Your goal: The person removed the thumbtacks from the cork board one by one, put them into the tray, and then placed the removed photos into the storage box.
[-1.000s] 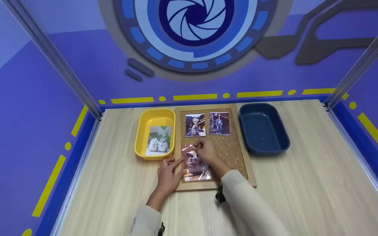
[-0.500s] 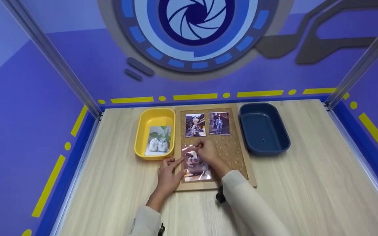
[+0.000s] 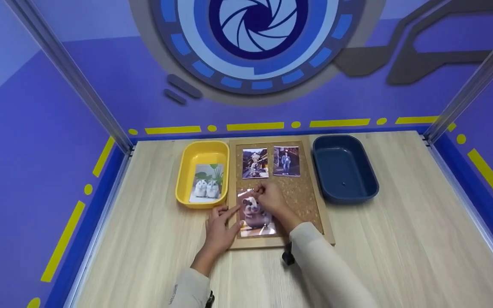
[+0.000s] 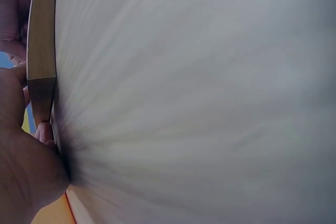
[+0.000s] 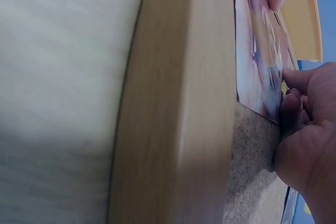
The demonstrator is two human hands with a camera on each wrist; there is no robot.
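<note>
A hamster photo [image 3: 256,216] lies on the lower left of a wood-framed corkboard [image 3: 302,194]. My left hand [image 3: 219,231] reaches over the frame's left side, its index finger and thumb extended onto the photo's left edge. At the photo's top edge, my right hand [image 3: 271,199] has curled fingers and pinches a small pin-like thing, mostly hidden by the fingertips. In the right wrist view, the right hand [image 5: 310,124] is close over the cork beside the photo [image 5: 257,61]. The left wrist view shows the left hand [image 4: 23,166] against the frame's corner [image 4: 42,77].
Two photos of people, one left [image 3: 255,163] and one right [image 3: 286,161], are on the upper cork. A yellow tray [image 3: 181,179] holding a photo of two white hamsters [image 3: 206,184] stands left of the board. A dark blue tray [image 3: 344,171] stands to its right.
</note>
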